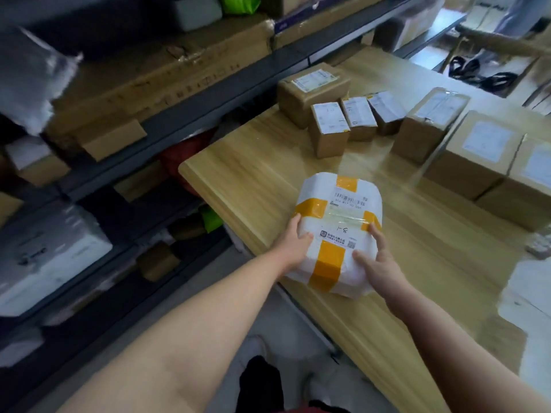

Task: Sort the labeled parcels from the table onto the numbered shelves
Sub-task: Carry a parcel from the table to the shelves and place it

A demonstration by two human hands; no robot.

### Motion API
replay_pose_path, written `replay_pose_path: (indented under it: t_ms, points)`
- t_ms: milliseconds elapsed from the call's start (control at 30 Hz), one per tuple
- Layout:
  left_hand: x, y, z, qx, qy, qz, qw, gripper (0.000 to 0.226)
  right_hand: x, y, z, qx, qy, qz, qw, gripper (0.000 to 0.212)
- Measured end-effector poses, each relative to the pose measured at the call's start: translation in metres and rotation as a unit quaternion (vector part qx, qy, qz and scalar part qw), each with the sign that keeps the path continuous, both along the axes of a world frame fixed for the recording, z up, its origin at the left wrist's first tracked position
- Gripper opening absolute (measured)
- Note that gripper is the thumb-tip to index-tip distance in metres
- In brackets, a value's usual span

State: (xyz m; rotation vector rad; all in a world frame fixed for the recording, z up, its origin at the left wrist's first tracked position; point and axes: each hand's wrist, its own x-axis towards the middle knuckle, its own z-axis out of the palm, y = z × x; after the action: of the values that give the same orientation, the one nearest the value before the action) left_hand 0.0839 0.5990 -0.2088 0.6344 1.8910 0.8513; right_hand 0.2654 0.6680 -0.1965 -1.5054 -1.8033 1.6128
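A white parcel (337, 216) crossed with yellow tape lies at the near edge of the wooden table (256, 162); "1-8" is handwritten on its label. My left hand (293, 242) grips its left side, thumb on top. My right hand (378, 260) holds its right near corner, fingers spread over the top. Further back stand three small labeled cardboard boxes (329, 129), with a bigger brown box (310, 90) behind them.
Dark metal shelves (185, 114) run along the left, packed with cardboard boxes, grey bags and white parcels. More brown boxes (477, 153) fill the table's right side. A white sheet (527, 296) lies at the right edge. Black cables (477, 73) rest at the far right.
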Motion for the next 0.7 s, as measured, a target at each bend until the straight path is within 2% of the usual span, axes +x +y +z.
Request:
replay_pose_path:
  t_ms: [133,300,467,700]
  points:
    - [0.004,-0.052,-0.005,0.0,-0.003,0.11,0.994,0.071,-0.014,-0.013,0.001,-0.007,0.009,0.101,0.995,0.062]
    - [0.002,-0.126,0.014,-0.003,0.015,0.247,0.969,0.064,-0.057,-0.047,0.001,0.015,-0.025,0.254,0.967,0.064]
    - [-0.007,-0.22,0.025,-0.003,0.024,0.365,0.931,0.06,-0.104,-0.111,0.007,0.032,-0.029,0.404,0.914,0.067]
    - [-0.007,-0.376,0.038,0.008,0.026,0.52,0.854,0.063,-0.182,-0.246,0.019,0.058,-0.028,0.569,0.82,0.07]
